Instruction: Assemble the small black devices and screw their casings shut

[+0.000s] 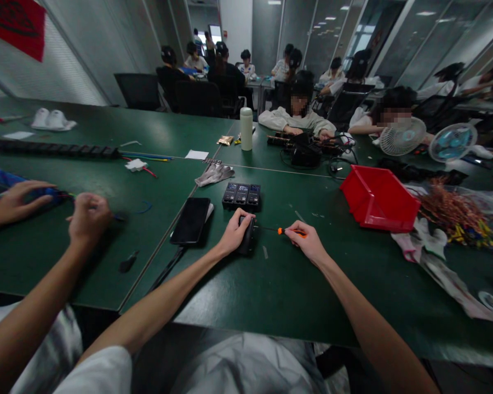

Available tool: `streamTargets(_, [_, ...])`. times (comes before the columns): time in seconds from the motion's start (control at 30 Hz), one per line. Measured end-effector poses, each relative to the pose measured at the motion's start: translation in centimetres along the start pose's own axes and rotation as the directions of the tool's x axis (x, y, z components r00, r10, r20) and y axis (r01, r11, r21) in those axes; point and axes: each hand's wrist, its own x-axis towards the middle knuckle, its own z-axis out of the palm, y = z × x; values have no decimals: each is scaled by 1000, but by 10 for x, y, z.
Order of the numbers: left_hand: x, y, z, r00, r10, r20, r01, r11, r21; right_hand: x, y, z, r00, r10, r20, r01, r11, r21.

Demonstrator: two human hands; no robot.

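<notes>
My left hand (232,232) is closed around a small black box-shaped part (246,239) and steadies it on the green table. Its exact kind is too small to make out. In my right hand (307,241) is a screwdriver (280,231) with an orange and black handle, its thin shaft pointing left. The tip is at the right side of the black part; whether it touches cannot be told. Just beyond my left hand stands a black block with three similar modules (241,196). A black phone (191,220) lies left of my left hand, with a cable running toward me.
A co-worker's hands (89,216) handle wires at the left. A red bin (378,198), copper wire bundles (456,210) and gloves (429,246) lie at the right. Farther back are a pale green bottle (246,129), a grey glove (214,174) and fans (402,136).
</notes>
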Motion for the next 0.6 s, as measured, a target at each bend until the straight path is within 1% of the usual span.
streamTargets(0.1, [1, -2, 0, 1000, -7, 6, 7, 999, -32, -1, -3, -1, 997, -83, -5, 82, 993, -85])
streamTargets(0.2, [2, -4, -1, 1000, -15, -13, 14, 998, -57, -2, -6, -2, 987, -161, 11, 161, 977, -136])
streamTargets(0.27, [2, -5, -1, 999, -44, 0, 43, 996, -83, -3, -7, -1, 984, -180, 12, 180, 974, -139])
streamTargets(0.33, [2, -4, -1, 996, -80, 33, 83, 989, -125, -3, -7, -1, 985, -175, -1, 173, 977, -126])
streamTargets(0.4, [2, -1, 0, 992, -101, 70, 112, 979, -173, -2, -5, 0, 991, -130, -15, 129, 990, -56])
streamTargets(0.47, [1, 1, 1, 989, -112, 98, 131, 968, -214, -1, -3, 0, 999, -43, -12, 44, 994, 96])
streamTargets(0.53, [0, 3, 2, 985, -122, 120, 148, 960, -236, 0, 0, -1, 997, 74, 34, -80, 965, 249])
streamTargets(0.57, [0, 4, 3, 984, -127, 122, 153, 960, -236, 1, 1, -1, 988, 132, 74, -148, 947, 286])
streamTargets(0.6, [-1, 4, 3, 985, -129, 117, 153, 962, -226, 1, 2, -2, 977, 182, 115, -208, 935, 288])
